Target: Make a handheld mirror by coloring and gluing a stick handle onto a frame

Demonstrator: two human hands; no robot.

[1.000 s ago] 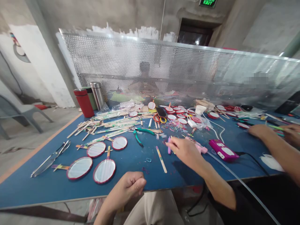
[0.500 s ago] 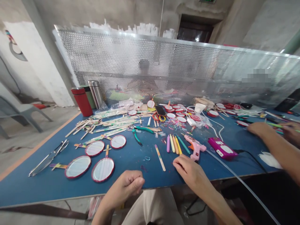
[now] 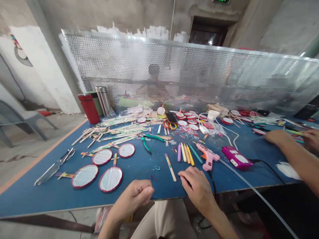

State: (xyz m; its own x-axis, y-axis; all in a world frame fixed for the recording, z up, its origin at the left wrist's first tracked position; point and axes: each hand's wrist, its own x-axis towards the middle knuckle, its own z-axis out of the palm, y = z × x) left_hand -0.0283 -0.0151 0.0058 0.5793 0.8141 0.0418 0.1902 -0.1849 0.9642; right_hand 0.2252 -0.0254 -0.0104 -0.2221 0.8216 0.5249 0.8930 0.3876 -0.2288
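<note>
Grey concrete walls (image 3: 286, 26) and a concrete floor (image 3: 30, 156) surround a blue worktop (image 3: 42, 197) with an orange-trimmed left edge. A perforated metal screen (image 3: 154, 56) stands along its far side, and a person (image 3: 154, 79) shows dimly through it. A green sign (image 3: 221, 1) is cut off by the top of the view, so its writing can't be read, and the labels on the table are too small to read.

Bare blue surface runs along the front edge and around the left end, with more open room between the two hands. Four red-rimmed round mirrors (image 3: 110, 179) lie left of centre, beside long metal scissors (image 3: 54, 171) and green-handled pliers (image 3: 149, 139). A pink glue gun (image 3: 208, 156) lies near a magenta power box (image 3: 236, 157), with a row of coloured sticks (image 3: 185, 154) beside it.

The hands are well apart, both at the front edge. The left hand (image 3: 133, 196) is curled into an empty fist near the mirrors. The right hand (image 3: 196, 187) rests loosely on the worktop, its fingers just beside a striped craft stick (image 3: 170, 167). A co-worker's hand (image 3: 275, 136) reaches in from the right.
</note>
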